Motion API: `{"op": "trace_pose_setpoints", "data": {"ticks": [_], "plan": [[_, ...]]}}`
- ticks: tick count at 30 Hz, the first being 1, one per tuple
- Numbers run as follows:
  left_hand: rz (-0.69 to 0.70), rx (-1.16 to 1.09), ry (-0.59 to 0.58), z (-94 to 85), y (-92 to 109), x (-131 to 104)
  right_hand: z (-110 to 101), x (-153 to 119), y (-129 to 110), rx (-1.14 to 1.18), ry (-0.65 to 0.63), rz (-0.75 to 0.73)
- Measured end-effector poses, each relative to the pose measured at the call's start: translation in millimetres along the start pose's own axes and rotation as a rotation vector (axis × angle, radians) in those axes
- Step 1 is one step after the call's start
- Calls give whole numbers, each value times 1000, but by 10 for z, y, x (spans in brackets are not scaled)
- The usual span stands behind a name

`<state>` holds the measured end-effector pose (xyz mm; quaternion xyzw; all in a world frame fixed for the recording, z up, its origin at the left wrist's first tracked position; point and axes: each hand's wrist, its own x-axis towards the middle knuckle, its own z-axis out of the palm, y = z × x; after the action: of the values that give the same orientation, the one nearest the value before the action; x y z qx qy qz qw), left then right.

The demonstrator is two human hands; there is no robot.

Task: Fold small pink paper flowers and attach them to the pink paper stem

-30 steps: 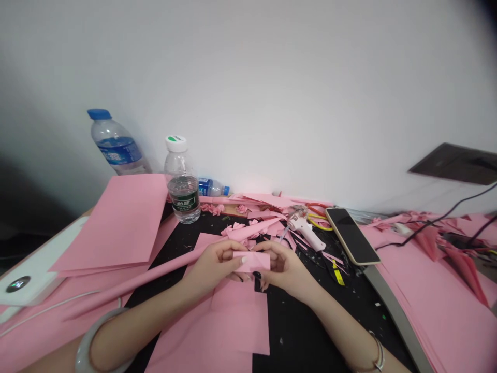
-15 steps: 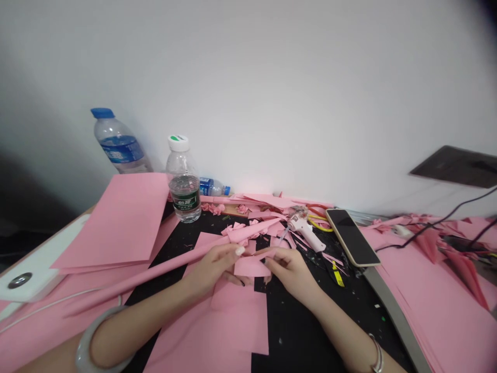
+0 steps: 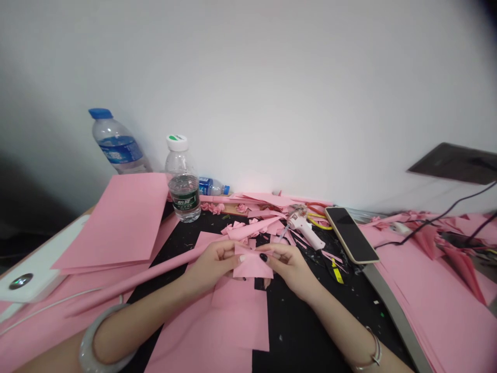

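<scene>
A small piece of pink paper (image 3: 253, 267) is held up between both hands, over larger pink sheets (image 3: 217, 331) on the black mat (image 3: 303, 331). My left hand (image 3: 215, 264) pinches its left side, the thumb on the near face. On its right side my right hand (image 3: 285, 264) grips the paper, with the dark-nailed thumb pressed on the front. The other fingers of both hands are partly hidden behind the piece. A long rolled pink paper tube (image 3: 155, 274) lies beyond my left forearm.
Behind the hands are a white glue gun (image 3: 308, 233), pink scraps and paper flowers (image 3: 233, 228). A phone (image 3: 351, 235) lies to the right. A clear bottle (image 3: 183, 181) stands upright back left, near a stack of pink sheets (image 3: 120, 223). A cable (image 3: 430, 221) crosses the right side.
The small paper has been turned to face me more flatly. My right thumb has moved up onto its front, and my left thumb has come lower onto it.
</scene>
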<state>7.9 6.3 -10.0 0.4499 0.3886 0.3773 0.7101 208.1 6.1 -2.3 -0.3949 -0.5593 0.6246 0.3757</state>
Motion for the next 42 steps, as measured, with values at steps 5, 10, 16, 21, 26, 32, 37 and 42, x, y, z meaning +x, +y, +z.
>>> {"op": "trace_pose_setpoints", "data": {"ticks": [5,10,16,21,26,32,37,42], "plan": [[-34,-206,-39,-44,-6,0,-26,-24,0,210,-30,25],[-14,-282,-98,-70,9,-1,-38,-17,11,266,-96,-14],[35,67,23,-16,33,-9,14,31,21,52,-1,14],[34,130,53,22,56,-12,35,34,41,2,7,36],[54,90,66,15,33,-5,20,30,62,-30,22,42],[-17,112,52,-40,-15,29,8,33,36,-24,24,49],[-30,89,42,-80,-63,54,4,32,42,-4,25,74],[-35,82,47,-85,-75,51,2,28,37,-18,24,84]]}}
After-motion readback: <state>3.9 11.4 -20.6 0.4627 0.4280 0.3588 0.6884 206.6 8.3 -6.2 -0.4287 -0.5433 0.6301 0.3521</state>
